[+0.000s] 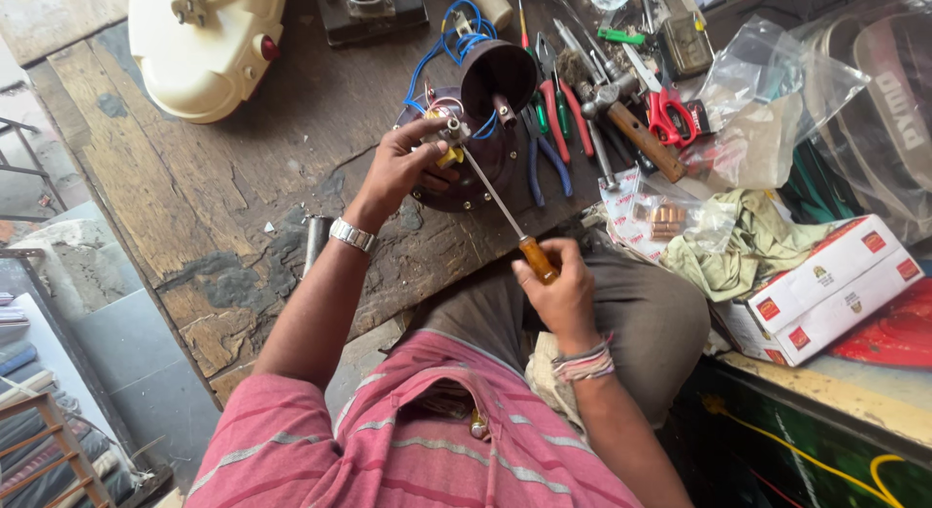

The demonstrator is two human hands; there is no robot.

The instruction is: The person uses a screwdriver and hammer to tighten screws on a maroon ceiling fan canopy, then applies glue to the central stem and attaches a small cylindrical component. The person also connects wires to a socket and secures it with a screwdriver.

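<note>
A dark round motor base (485, 163) with blue wires (442, 51) and a brown cup-shaped part (497, 78) lies on the worn wooden bench (243, 178). My left hand (403, 168) grips a small fitting on the base's near left side. My right hand (561, 292) holds the amber handle of a long screwdriver (500, 207), whose tip meets that fitting just above my left fingers. Under my right hand is my bent knee in grey-brown trousers.
Pliers (549, 144), a hammer (631, 129), red scissors (668, 115) and other tools lie right of the base. A cream appliance housing (204, 42) sits at the back left. Plastic bags (767, 110), an olive rag (757, 246) and a white box (830, 289) crowd the right side.
</note>
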